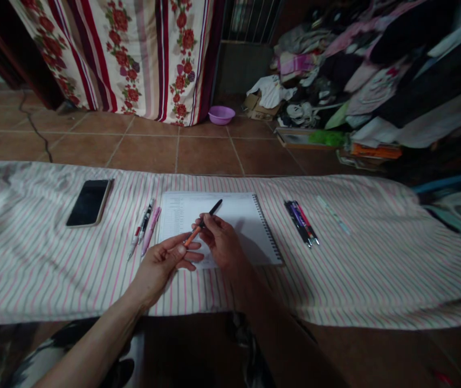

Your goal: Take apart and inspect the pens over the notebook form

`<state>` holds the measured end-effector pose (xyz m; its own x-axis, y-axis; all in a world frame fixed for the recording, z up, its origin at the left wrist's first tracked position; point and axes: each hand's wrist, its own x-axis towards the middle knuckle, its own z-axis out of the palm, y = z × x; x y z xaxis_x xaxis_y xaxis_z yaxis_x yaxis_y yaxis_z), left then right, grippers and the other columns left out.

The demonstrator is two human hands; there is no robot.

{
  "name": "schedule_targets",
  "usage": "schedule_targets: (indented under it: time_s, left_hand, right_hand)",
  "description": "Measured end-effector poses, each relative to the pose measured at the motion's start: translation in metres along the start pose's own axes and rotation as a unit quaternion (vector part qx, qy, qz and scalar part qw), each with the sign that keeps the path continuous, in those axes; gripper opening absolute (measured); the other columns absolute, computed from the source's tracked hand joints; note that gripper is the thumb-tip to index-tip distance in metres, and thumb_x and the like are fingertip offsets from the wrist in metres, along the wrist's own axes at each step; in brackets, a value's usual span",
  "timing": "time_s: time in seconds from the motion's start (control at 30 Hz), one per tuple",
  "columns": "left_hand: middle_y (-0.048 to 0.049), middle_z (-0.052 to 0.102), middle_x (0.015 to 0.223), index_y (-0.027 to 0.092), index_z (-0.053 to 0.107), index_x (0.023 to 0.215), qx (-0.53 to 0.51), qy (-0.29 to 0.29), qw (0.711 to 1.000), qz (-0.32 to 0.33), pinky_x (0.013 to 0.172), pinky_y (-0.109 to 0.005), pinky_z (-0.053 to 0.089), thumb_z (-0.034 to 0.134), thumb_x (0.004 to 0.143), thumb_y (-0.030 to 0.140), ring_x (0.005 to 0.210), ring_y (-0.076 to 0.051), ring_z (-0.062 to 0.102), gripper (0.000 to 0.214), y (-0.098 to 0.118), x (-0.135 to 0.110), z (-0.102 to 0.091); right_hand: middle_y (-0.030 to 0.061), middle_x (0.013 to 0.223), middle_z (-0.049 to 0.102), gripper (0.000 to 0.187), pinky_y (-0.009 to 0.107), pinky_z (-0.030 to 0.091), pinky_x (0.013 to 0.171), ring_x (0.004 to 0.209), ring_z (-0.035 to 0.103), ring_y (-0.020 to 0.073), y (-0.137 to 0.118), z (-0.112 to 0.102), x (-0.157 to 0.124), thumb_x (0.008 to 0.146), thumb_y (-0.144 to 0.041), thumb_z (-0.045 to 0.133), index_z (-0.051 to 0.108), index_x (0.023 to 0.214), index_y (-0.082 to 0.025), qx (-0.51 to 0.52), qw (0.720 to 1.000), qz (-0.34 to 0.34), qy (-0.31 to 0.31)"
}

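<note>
Both hands on one pen, held above the notebook. Pen (200,224) has orange barrel, black upper section; tilted, black end pointing up and away to the right. Left hand (159,261) pinches the orange end between thumb and index finger, other fingers loosely spread. Right hand (222,241) grasps the black section, thumb and fingertips closed around it. Whether the black section is a cap, can't tell.

Spiral notebook (246,207) lies open under the hands, binding along its right edge, printed rows at upper left. Left of it: pink pen (151,231) beside two more slim pens (145,222), mostly black and white. Further left, smartphone (88,203), screen dark. Right of notebook: cluster of pens (301,223), black, purple and pinkish red, side by side; then a pale patterned stick (333,214), too faint to identify. All on a striped cloth (376,269). Beyond: tiled floor (149,151), floral curtain (145,54), purple basin (221,115).
</note>
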<state>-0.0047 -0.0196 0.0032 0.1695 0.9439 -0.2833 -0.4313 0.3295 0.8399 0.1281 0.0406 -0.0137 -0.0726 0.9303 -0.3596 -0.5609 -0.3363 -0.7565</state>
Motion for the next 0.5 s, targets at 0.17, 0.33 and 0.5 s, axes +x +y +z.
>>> schedule_targets:
  time_s: [0.17,0.33,0.5]
  left_hand:
    - [-0.0129,0.071,0.096,0.012,0.065,0.106,0.003,0.011,1.000,0.007,0.061,-0.026,0.053,0.070,0.075,0.024,0.078,-0.021,0.069,0.034,-0.004,0.000,0.000]
    - [-0.0108,0.072,0.091,0.013,0.066,0.102,-0.011,0.036,0.999,0.006,0.058,-0.022,0.053,0.074,0.070,0.022,0.080,-0.020,0.069,0.034,-0.004,0.003,0.007]
    - [-0.0106,0.073,0.086,0.012,0.068,0.095,-0.037,0.069,0.997,-0.015,0.052,-0.018,0.052,0.079,0.063,0.020,0.080,-0.021,0.069,0.035,-0.002,0.004,0.014]
  right_hand:
    - [-0.0010,0.068,0.069,0.031,0.016,0.050,0.049,0.065,0.068,0.0120,0.003,0.001,0.001,0.060,-0.039,0.078,0.063,0.074,-0.017,0.023,1.000,0.011,-0.008]
    - [0.0004,0.068,0.070,0.028,0.014,0.049,0.041,0.062,0.068,0.0126,0.001,0.003,0.000,0.063,-0.035,0.078,0.061,0.073,-0.016,0.058,0.997,0.039,0.007]
    - [0.0016,0.072,0.071,0.023,0.011,0.050,0.043,0.066,0.069,0.0119,0.000,0.003,-0.002,0.064,-0.032,0.077,0.062,0.072,-0.016,0.074,0.997,0.029,0.010]
